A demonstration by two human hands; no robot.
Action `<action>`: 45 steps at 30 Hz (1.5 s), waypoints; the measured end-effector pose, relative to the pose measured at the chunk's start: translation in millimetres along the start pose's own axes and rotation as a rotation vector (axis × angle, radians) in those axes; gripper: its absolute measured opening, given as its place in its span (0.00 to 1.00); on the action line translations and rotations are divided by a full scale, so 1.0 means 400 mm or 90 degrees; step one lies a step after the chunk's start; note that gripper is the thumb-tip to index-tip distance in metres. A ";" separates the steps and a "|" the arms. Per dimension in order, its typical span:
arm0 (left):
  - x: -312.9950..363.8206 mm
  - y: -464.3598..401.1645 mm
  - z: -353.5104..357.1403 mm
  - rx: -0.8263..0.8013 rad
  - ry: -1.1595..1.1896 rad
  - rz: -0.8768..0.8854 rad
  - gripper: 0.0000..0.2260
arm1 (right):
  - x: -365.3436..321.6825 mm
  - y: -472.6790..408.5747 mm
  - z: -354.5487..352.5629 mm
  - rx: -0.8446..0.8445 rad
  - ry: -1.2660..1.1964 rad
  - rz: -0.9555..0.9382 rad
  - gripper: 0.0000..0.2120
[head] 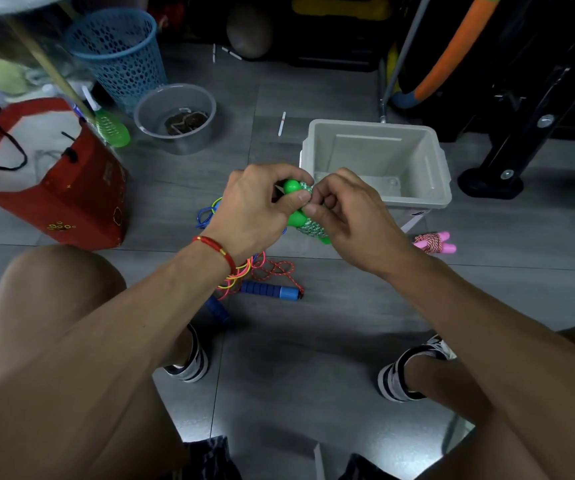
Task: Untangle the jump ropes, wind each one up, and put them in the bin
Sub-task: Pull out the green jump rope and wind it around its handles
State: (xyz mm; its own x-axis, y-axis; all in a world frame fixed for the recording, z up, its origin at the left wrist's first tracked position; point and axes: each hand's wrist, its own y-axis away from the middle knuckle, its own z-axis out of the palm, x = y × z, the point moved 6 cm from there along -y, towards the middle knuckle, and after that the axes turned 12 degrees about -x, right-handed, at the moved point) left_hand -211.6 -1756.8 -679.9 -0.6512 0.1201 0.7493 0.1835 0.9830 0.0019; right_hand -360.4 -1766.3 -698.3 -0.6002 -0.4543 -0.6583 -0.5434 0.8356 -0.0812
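Both forearms reach forward and inward from the bare knees, meeting above the grey tiled floor [313,358]. Just beyond the right hand [352,216] stands the pale grey plastic bin [442,188], a rectangular tub with smooth walls. To the left of the left hand [255,209] sits a red paper bag [71,202] with black cord handles; farther off beyond it are a blue perforated basket [116,50] and a round grey tub [175,116].

The left hand, a red string bracelet [215,249] on its wrist, is clenched round the green jump rope [300,211]: smooth rounded green plastic handles with green-and-white braided cord wound tightly about them. The right hand pinches the cord at the bundle's side, fingers curled. The bundle is held in the air, in front of the bin.

Below the hands lies a tangle of thin red and neon cords [262,271] with ribbed blue foam handles [272,292]. Right of the right hand lies a small wound pink jump rope [433,242].
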 end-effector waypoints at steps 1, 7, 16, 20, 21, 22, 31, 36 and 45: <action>0.002 0.001 0.000 -0.001 -0.006 0.007 0.06 | 0.002 0.000 -0.001 0.001 -0.001 0.002 0.04; -0.015 -0.004 0.022 -0.073 0.100 0.019 0.10 | 0.020 -0.011 -0.038 0.064 -0.021 0.025 0.03; -0.029 -0.015 0.030 -0.050 0.268 -0.012 0.10 | -0.011 -0.002 -0.033 0.010 0.107 -0.014 0.03; -0.026 -0.018 0.031 -0.058 0.317 -0.019 0.09 | -0.011 0.003 -0.033 0.007 0.132 -0.020 0.01; -0.027 -0.019 0.034 -0.060 0.319 -0.020 0.09 | -0.008 0.003 -0.035 0.005 0.122 -0.022 0.02; -0.029 -0.021 0.037 -0.056 0.322 -0.024 0.09 | -0.004 0.002 -0.038 0.003 0.107 -0.023 0.04; -0.049 -0.034 0.061 -0.059 0.479 -0.079 0.07 | 0.026 0.015 -0.127 0.123 0.016 0.036 0.07; -0.037 -0.048 0.079 -0.028 0.556 -0.087 0.10 | 0.123 0.059 -0.168 0.191 -0.100 0.364 0.15; 0.084 -0.154 0.183 -0.092 0.602 -0.062 0.17 | 0.192 0.030 -0.190 0.138 -0.673 0.478 0.11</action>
State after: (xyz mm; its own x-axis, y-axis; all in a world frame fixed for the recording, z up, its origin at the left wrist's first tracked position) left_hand -298.7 -1803.0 -703.3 0.1831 -0.1853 0.9655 0.2901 0.9485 0.1271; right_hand -457.8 -1814.5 -692.8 0.0867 0.5165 -0.8519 -0.1160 0.8545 0.5063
